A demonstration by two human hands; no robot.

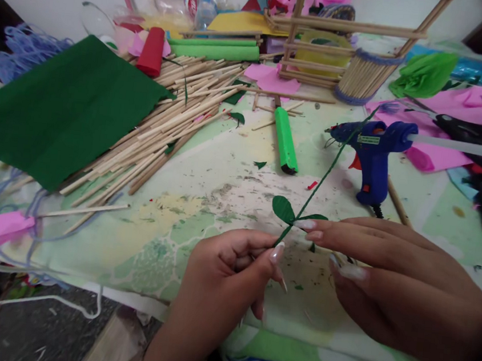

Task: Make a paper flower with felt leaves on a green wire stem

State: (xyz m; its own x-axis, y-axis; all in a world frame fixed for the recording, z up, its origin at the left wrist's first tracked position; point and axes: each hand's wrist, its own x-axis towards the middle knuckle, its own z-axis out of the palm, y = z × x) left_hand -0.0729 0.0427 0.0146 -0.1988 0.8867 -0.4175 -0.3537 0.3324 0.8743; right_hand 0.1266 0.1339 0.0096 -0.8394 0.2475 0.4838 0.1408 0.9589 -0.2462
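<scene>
As the left hand point(231, 274) grips the green stem point(321, 176): thumb and fingers pinch its lower end, near the front edge of the table; from there the stem slants up and away to the right.
Leaves: two dark green leaves sprout just above the pinch, the left leaf point(283, 209) broad side to view, the right leaf point(315, 217) seen nearly edge-on.
Right hand point(407, 275): fingers stretched out, not closed around anything; the foremost fingertips reach the stem where the leaves join, and whether they press on it cannot be told.
Glue gun point(374, 171): dark blue, lying beyond the right hand, nozzle pointing left, a pale glue stick point(460, 147) jutting from its back; the stem's upper part crosses in front of it in this view.
Green-handled tool point(286, 142): bright green, left of the glue gun, on the tablecloth point(130, 255), which is strewn with small scraps.
Sticks point(164, 132): a loose heap of thin wooden ones on the left, partly covered by a dark green sheet point(67, 110).
Back of the table: a red roll point(152, 50), light green rolls point(215, 50), a wooden frame point(356, 27), and a stick-sided cup point(363, 78).
Far right: crumpled green paper point(424, 74) beside pink paper point(459, 108).
</scene>
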